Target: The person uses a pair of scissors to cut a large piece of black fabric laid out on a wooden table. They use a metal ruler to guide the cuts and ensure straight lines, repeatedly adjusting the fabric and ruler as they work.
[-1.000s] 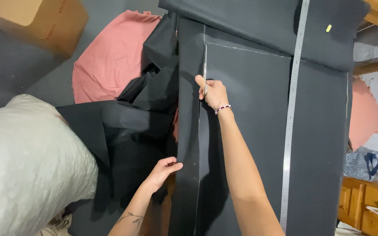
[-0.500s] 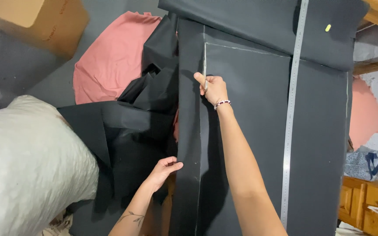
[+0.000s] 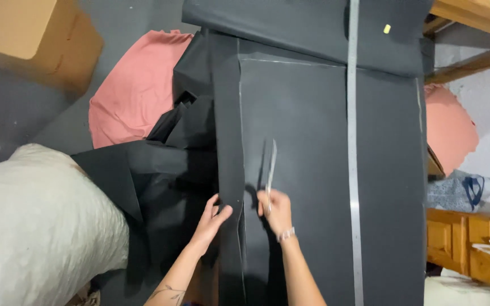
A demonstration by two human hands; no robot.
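R hand (image 3: 276,208) grips scissors (image 3: 271,170) over black fabric (image 3: 301,147) w/ chalk lines. L hand (image 3: 214,218) pinches the cut strip (image 3: 226,141) beside it. Metal ruler (image 3: 353,141) lies right of the grip; pink cloth (image 3: 134,90) and cardboard box (image 3: 35,39) far left.

We can't see the handles of the scissors (image 3: 270,170); our right hand (image 3: 276,209) covers them. Our left hand (image 3: 214,218) hides a bit of the black cloth (image 3: 301,113) edge. The long ruler (image 3: 353,141) runs off the top and bottom. The brown box (image 3: 35,39) and white bundle (image 3: 35,226) are cut off too.
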